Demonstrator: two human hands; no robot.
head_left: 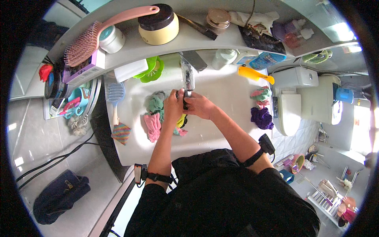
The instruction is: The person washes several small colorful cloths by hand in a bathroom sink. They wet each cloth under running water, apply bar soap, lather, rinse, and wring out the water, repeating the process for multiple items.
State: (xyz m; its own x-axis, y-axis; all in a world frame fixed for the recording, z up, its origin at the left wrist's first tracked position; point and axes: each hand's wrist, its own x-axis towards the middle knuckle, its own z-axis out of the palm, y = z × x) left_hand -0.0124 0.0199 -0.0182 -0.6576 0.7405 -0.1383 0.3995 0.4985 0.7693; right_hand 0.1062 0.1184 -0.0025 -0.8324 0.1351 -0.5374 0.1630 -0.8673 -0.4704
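White sink (pixel 229 85). Left hand (pixel 173 108) and right hand (pixel 199 106) meet mid-sink, just near of metal faucet (pixel 188 77). Small dark item (pixel 185 104) between them, fingers closed on it, partly hidden; long axis seemingly near-far, neither hand nearer.

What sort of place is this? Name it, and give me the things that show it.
Almost certainly a bathroom: a white toilet stands on the right, a wide white washbasin lies in front of the person, and a pink hairbrush shows at the upper left.
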